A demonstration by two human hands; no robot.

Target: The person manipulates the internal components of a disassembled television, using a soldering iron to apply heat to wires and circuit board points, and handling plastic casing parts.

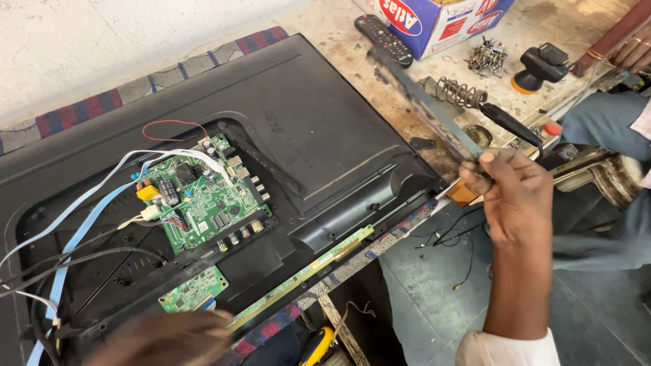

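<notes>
A flat television (224, 169) lies face down on the bench, its back cover matt black plastic, moulded in shallow steps; a cut-out in it bares a glossy green circuit board (200, 196), studded with metal sockets and small dark chips, with pale blue ribbon cables (81, 217) and a thin red wire (173, 124) looping off it; a narrow green strip board (305, 271) runs along the near edge. The right hand (512, 193) is raised over the bench edge, thumb and fingers pinched together on the near end of a long, thin grey strip (420, 102), blurred, which slants up towards the remote control (383, 37). The left hand (166, 335) is a blur at the television's lower edge, beside a small green board (193, 290); I cannot tell how its fingers sit. Behind the strip a soldering iron (505, 122) rests in a coiled wire stand (461, 91); a cardboard box (441, 20) stands at the back, its contents out of sight. The benchtop (339, 27) is scuffed and stained.
</notes>
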